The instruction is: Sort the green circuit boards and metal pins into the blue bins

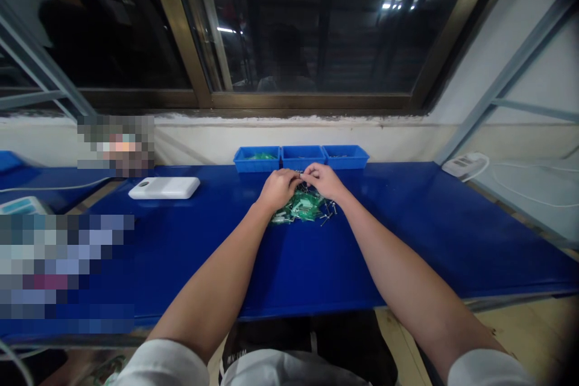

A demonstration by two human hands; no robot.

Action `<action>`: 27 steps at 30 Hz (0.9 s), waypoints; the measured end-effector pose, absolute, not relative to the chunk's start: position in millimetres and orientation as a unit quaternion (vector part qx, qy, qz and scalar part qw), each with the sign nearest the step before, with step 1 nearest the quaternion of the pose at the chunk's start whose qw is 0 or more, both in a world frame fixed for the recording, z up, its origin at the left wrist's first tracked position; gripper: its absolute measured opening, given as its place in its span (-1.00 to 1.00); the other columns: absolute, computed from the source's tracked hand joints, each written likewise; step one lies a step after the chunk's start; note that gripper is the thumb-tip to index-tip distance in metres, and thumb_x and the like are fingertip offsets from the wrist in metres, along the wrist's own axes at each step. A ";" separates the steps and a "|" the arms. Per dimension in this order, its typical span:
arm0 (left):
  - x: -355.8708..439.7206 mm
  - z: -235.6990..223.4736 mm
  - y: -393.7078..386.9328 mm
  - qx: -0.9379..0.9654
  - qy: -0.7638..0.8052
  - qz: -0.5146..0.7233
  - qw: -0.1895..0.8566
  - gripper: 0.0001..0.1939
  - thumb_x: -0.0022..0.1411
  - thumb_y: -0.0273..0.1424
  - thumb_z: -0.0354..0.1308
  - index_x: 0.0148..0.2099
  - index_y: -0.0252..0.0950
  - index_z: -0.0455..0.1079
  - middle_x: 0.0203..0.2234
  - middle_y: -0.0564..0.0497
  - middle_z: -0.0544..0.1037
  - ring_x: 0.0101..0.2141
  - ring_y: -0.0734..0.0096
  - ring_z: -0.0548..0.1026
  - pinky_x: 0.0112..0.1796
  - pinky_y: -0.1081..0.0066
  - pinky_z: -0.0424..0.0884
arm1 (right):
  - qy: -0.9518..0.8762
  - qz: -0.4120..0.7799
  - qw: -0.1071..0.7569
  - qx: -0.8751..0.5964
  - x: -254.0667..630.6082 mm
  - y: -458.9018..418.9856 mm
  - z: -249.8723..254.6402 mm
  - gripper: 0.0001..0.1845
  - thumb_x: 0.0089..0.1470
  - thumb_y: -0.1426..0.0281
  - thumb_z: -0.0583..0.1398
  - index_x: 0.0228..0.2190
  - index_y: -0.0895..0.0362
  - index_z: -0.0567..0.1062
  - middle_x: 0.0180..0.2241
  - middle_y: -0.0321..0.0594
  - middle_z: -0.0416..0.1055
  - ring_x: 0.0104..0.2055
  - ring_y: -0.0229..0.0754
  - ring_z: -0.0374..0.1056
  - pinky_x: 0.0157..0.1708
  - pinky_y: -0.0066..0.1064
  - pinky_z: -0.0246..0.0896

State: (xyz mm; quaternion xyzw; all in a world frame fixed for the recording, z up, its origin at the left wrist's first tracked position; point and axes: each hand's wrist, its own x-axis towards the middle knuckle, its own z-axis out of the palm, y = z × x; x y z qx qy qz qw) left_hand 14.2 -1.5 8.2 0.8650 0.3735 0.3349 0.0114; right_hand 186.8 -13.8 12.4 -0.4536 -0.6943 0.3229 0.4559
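Observation:
My left hand (pixel 281 187) and my right hand (pixel 324 181) meet over a small pile, thumbs and fingertips pinched close together. Whatever lies between the fingertips is too small to make out. Beneath them is a heap of green plastic packets (pixel 306 207) on the blue tabletop (pixel 194 253). Loose metal screws (pixel 326 215) or similar thin pins lie at its right side, and more show just under the fingers. Just beyond my hands stand three blue bins in a row: the left bin (pixel 257 165) holds green packets, the middle bin (pixel 302 149) and right bin (pixel 346 164) show little of their contents.
A white power bank-like device (pixel 164 187) lies left of the pile. At the far right edge sits a white power strip (pixel 465 164) with a cable. A window (pixel 312 100) and wall rise behind the table. Blurred patches cover the left side.

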 end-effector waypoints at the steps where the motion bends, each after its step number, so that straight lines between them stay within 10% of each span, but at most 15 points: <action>1: 14.0 7.7 -1.2 0.857 0.386 0.341 0.006 -0.83 0.24 -0.36 0.03 -0.25 -0.27 0.44 -0.33 -0.05 0.54 -0.25 0.29 0.46 -0.16 0.32 0.31 | -0.691 0.321 0.463 -0.453 187.7 -13.7 12.6 -0.78 -0.07 0.22 0.19 -0.47 0.14 0.38 -0.60 -0.32 0.37 -0.52 -0.27 0.29 -0.44 -0.42 0.16; 17: 13.7 8.5 -2.9 0.852 0.405 0.333 0.004 -0.73 0.27 -0.27 0.00 -0.15 -0.28 0.45 -0.29 -0.06 0.55 -0.23 0.27 0.47 -0.16 0.33 0.33 | -0.613 0.406 0.534 -0.418 203.4 -6.5 5.4 -0.72 -0.17 0.20 0.22 -0.50 0.17 0.53 -0.54 -0.20 0.47 -0.52 -0.25 0.28 -0.57 -0.44 0.07; 27: -25.0 -11.0 22.7 0.749 0.541 0.375 0.081 -0.64 0.25 -0.23 -0.04 -0.03 -0.32 0.38 -0.16 -0.12 0.52 -0.14 0.24 0.46 -0.08 0.29 0.35 | -0.558 0.150 0.582 -0.572 245.7 2.5 -4.8 -0.73 -0.05 0.25 0.11 -0.44 0.13 0.54 -0.39 -0.18 0.51 -0.26 -0.10 0.38 -0.17 -0.29 0.20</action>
